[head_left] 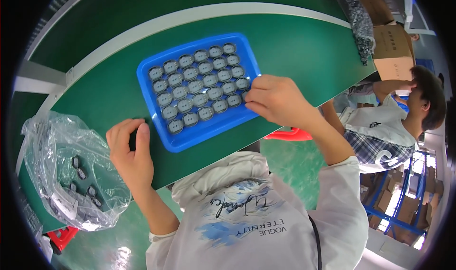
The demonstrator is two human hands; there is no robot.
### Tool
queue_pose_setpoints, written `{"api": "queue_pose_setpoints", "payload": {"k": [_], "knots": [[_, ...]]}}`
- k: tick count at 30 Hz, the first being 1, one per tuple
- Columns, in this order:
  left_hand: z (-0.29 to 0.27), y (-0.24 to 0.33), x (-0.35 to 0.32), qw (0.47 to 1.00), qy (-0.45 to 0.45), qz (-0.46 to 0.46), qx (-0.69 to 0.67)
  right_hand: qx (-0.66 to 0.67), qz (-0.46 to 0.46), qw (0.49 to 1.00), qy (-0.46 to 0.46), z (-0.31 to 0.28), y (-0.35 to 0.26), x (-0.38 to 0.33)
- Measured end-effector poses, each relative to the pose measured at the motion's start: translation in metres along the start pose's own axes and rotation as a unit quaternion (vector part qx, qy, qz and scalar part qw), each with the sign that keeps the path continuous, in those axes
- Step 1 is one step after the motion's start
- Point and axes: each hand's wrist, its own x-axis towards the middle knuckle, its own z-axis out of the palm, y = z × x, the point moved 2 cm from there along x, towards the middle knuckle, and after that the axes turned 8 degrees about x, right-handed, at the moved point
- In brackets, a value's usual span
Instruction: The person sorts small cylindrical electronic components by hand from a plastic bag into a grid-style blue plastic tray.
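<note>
A blue plastic tray (pixel 199 139) lies on the green tabletop, holding rows of small round parts (pixel 195 86) with grey faces and dark rims. My right hand (pixel 275 99) reaches over the tray's right edge, fingers pinched at the right end of the nearest row. They close on one of the round parts, which shows only partly beside the fingertips. My left hand (pixel 130 151) rests at the tray's left side, thumb apart from the half-bent fingers, with nothing visible in it. Left of that hand lies a clear plastic bag (pixel 42 146) with several similar round parts inside.
A pale raised strip (pixel 213 8) runs along the table's far edge. At the far right are a bag of dark parts (pixel 363 37) and cardboard boxes (pixel 394 49). Another person (pixel 380 132) sits to the right. A red stool (pixel 292 134) stands below the table edge.
</note>
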Motion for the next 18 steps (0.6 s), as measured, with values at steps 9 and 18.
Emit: {"api": "queue_pose_setpoints", "payload": {"k": [9, 18], "knots": [[-0.004, -0.009, -0.005, 1.000, -0.010, 0.021, -0.011, 0.008, -0.073, 0.996, 0.047, 0.009, -0.001, 0.003], [0.004, -0.016, -0.006, 0.999, 0.000, 0.031, -0.008, -0.037, -0.060, 0.997, 0.025, 0.015, 0.000, 0.000]]}}
